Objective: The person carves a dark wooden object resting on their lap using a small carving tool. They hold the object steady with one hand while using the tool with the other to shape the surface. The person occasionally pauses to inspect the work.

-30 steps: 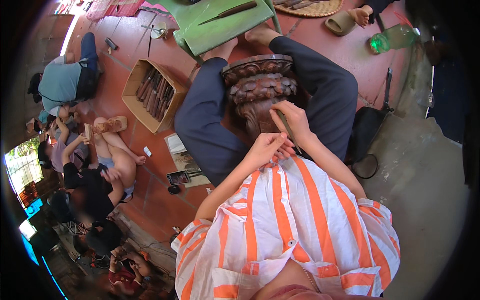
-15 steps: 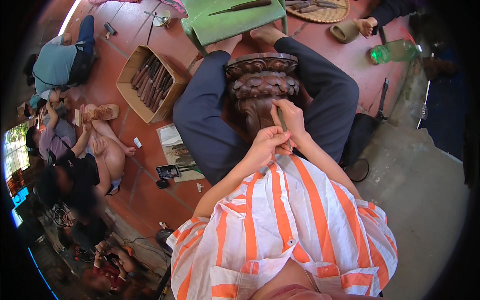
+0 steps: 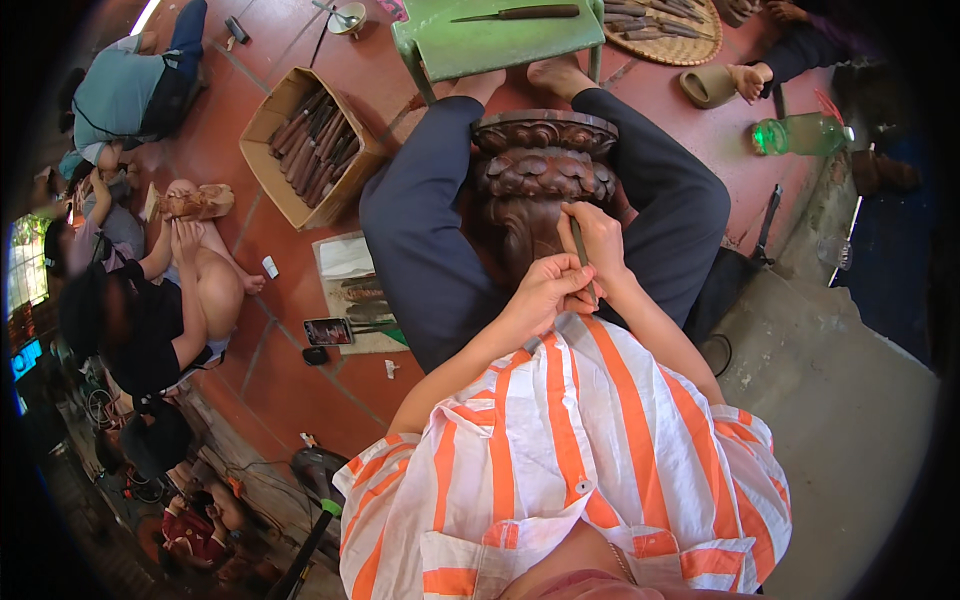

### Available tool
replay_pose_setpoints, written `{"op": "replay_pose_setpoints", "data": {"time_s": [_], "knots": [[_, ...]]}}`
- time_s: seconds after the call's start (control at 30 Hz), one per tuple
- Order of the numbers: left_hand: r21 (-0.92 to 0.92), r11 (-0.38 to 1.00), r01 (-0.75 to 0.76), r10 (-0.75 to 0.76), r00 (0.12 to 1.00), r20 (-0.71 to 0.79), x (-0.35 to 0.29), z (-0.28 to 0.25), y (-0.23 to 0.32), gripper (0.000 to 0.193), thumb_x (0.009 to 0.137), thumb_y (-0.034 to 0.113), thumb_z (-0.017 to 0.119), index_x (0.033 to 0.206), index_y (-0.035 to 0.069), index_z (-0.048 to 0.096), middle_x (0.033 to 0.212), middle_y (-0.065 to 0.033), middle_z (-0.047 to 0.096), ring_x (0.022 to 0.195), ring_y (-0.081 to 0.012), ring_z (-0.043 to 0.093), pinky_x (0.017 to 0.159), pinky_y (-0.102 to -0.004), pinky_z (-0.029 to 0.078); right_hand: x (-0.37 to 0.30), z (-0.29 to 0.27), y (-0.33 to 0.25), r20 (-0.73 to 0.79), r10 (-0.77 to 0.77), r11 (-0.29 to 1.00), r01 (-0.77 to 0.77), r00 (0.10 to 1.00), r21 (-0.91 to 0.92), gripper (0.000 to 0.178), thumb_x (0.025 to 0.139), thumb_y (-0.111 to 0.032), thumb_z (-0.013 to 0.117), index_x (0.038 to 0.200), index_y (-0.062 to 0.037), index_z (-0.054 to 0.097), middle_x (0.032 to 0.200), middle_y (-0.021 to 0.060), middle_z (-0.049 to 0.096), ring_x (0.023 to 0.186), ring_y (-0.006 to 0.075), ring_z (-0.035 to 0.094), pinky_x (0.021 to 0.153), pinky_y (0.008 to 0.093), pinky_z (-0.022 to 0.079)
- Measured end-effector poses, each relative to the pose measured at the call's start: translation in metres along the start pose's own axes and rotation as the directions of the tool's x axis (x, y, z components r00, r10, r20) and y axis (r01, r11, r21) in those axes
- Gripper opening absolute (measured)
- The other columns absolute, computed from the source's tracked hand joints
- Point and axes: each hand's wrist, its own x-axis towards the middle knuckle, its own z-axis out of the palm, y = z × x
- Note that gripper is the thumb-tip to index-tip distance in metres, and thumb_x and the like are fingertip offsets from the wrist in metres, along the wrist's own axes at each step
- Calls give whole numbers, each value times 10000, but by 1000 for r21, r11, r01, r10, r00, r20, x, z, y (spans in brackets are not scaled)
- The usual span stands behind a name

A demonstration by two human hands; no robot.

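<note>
Between our legs [image 3: 425, 235], the head view showed a dark carved pedestal [image 3: 545, 178], perhaps kept there for steadiness. Nearer us, our right hand [image 3: 598, 240] had its fingers closed around a slim tool [image 3: 579, 246], and our left hand [image 3: 552, 288] pinched its near part, likely for control. Far ahead, a green stool [image 3: 500, 48] bore a wooden-handled blade [image 3: 535, 12]; leftward, a cardboard box [image 3: 350, 188] gathered handled tools [image 3: 312, 148], seemingly for tidiness.
</note>
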Motion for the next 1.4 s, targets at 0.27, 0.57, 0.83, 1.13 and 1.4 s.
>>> {"op": "replay_pose_setpoints", "data": {"time_s": [0.27, 0.57, 0.83, 1.13, 1.4], "knots": [[286, 957, 55, -39, 997, -60, 1, 7, 7, 242, 954, 225, 582, 933, -13, 620, 823, -128, 684, 660, -132, 667, 624, -245, 555, 0, -8, 1, 48, 40, 997, -43, 998, 62, 128, 797, -16, 633, 924, -4, 635, 793, 165, 651, 722, 338, 653, 614, 375, 527], [967, -192, -165, 701, 666, 253, 50, -49, 135, 314, 864, 193, 662, 1111, 12, 593, 1102, -161, 601, 989, -285, 603, 866, -360, 486, -10, -23, 5, 188, 511, 733, -539, 839, 415, 189, 910, -92, 577, 1041, 43, 595, 861, 148, 713, 781, 173, 704, 692, 267, 542], [943, -334, 11, 582, 789, 197, 107, -86, 145, 578, 816, 370, 698, 1249, 55, 481, 1192, -209, 533, 1116, -398, 503, 963, -448, 418, 14, -13, 0, 101, 445, 873, -456, 890, 175, 128, 837, -100, 634, 927, -10, 644, 740, 105, 695, 660, 192, 682, 653, 288, 531], [949, -312, 40, 623, 763, 172, 112, -89, 140, 561, 803, 341, 711, 1222, 53, 474, 1142, -213, 540, 1083, -416, 507, 928, -470, 436, 19, -5, 6, 67, 297, 950, -288, 952, -119, 188, 834, -185, 623, 897, -21, 688, 1223, 403, 478, 1132, 503, 502, 985, 503, 402], [953, -301, 46, 641, 750, 166, 110, -86, 139, 546, 800, 319, 714, 1210, 50, 473, 1150, -214, 537, 1097, -418, 505, 925, -473, 444, 29, 1, -4, 45, 284, 940, -269, 958, -209, 206, 832, -207, 631, 896, -27, 707, 1151, 330, 555, 1043, 474, 560, 956, 488, 429]]}}
